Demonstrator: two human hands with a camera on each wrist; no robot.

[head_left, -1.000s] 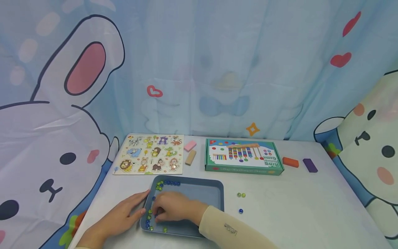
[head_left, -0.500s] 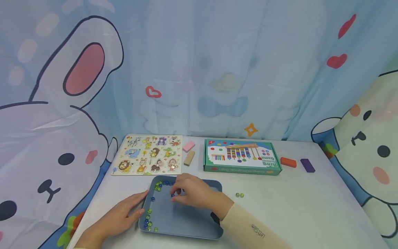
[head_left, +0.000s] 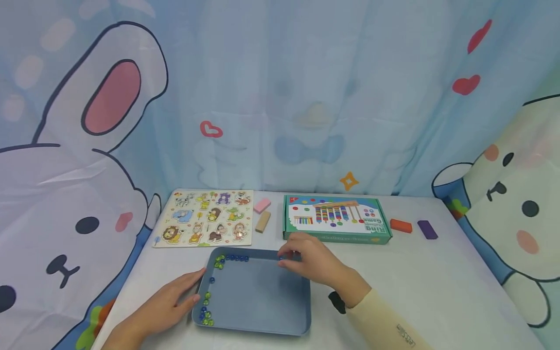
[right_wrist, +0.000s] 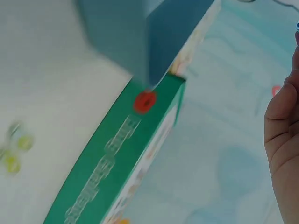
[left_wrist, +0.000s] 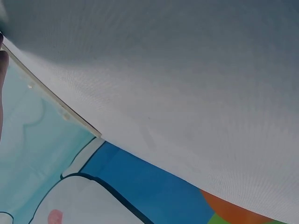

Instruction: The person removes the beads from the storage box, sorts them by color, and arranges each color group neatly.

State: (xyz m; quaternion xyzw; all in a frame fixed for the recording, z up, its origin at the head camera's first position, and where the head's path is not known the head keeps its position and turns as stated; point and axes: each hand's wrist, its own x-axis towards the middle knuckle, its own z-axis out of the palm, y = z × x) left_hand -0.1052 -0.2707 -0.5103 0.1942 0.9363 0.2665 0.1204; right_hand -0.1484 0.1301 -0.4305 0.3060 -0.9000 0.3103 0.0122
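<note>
A grey-blue tray [head_left: 258, 299] lies on the white table. Green marbles [head_left: 207, 302] and blue marbles [head_left: 237, 258] sit along its left side and in its far left corner. My left hand [head_left: 172, 301] rests against the tray's left rim with its fingers fairly straight; only a bit of its fingers enters the left wrist view. Over the tray's far right corner, my right hand [head_left: 315, 260] pinches a blue marble [right_wrist: 297, 26] between thumb and fingers. In the right wrist view, two yellow-green marbles [right_wrist: 16, 151] lie on the table; my right arm hides them in the head view.
Behind the tray lie an animal puzzle board [head_left: 205, 218], a pink block [head_left: 262, 205], a wooden block [head_left: 263, 222] and a green game box [head_left: 337, 218]. Farther right are an orange block [head_left: 401, 225] and a purple block [head_left: 427, 230]. A printed curtain [head_left: 262, 97] hangs behind.
My right hand has moved from the tray's left side to its far right corner, carrying the blue marble. A green marble has rolled left into the near left corner. My left hand stays put.
</note>
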